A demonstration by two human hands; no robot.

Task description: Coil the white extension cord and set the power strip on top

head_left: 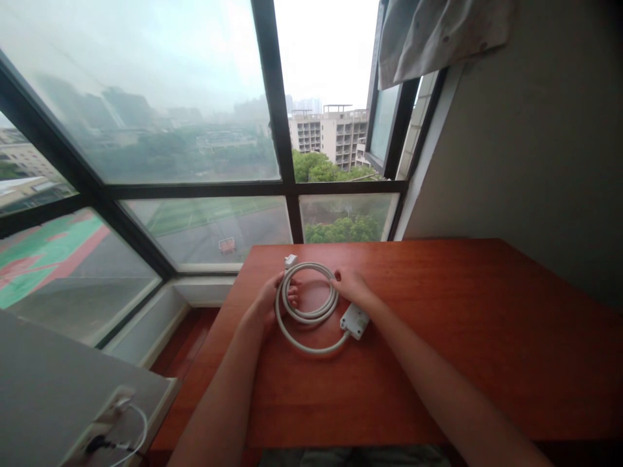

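Note:
A white extension cord (311,320) is wound into a round coil above the reddish-brown tabletop. My left hand (273,293) is closed around the coil's left side, its curled fingertips showing inside the loop. The white plug (291,261) sticks out at the top left, just past that hand. On the coil's right edge, my right hand (349,285) pinches the cord between thumb and fingers. The white socket block (355,321) lies below my right hand and is partly covered by the forearm. One looser outer turn of cord runs along the bottom to this block.
The wooden table (462,305) reaches toward the wall at the right. Dark-framed windows (204,191) stand behind it, with one pane open. A curtain (438,35) hangs at the top right. At the lower left, a white charger (122,403) sits in a wall outlet.

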